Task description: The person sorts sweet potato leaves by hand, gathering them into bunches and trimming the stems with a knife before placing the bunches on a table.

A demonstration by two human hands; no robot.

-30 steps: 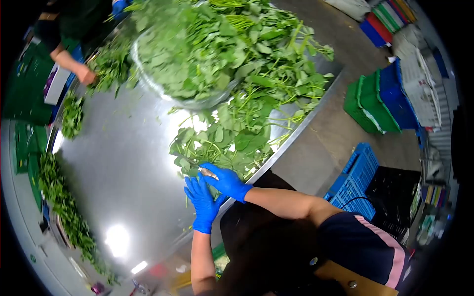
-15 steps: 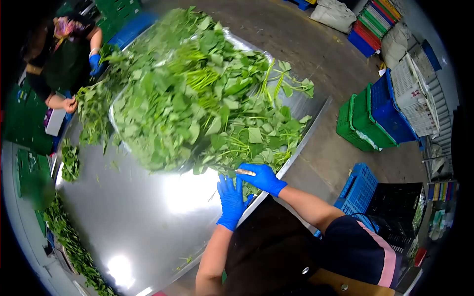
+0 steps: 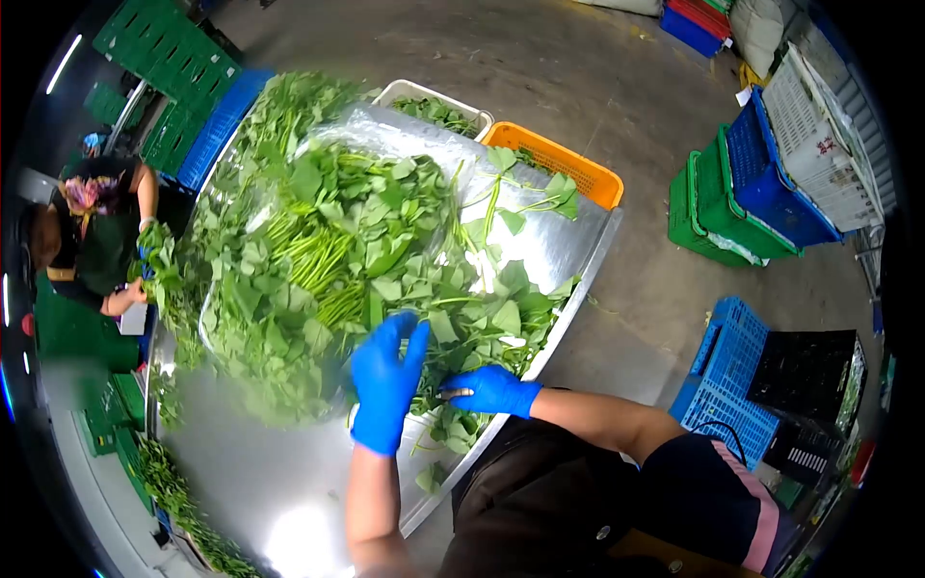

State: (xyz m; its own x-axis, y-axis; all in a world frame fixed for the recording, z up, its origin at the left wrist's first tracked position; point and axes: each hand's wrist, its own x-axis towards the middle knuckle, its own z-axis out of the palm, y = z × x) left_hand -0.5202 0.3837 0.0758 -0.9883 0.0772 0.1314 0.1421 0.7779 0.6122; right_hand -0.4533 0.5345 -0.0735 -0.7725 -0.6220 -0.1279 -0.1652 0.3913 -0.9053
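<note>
My right hand, in a blue glove, is closed around a small knife. Only its pale handle shows clearly; leaves hide the blade. The hand rests low over loose leafy stems near the table's edge. My left hand, also blue-gloved, is held up at the front of the big heap of leafy greens, its thumb apart from the fingers. Nothing shows in its grasp. Pale green stems lie bunched in the middle of the heap.
Greens cover much of the metal table. At its far end stand an orange crate and a white crate. Across the table a co-worker handles greens. Blue crates and green crates stand on the right.
My left hand has risen away from the stems beside my right hand toward the heap. My right hand and knife sit lower in view. The view has shifted, showing the orange and white crates.
</note>
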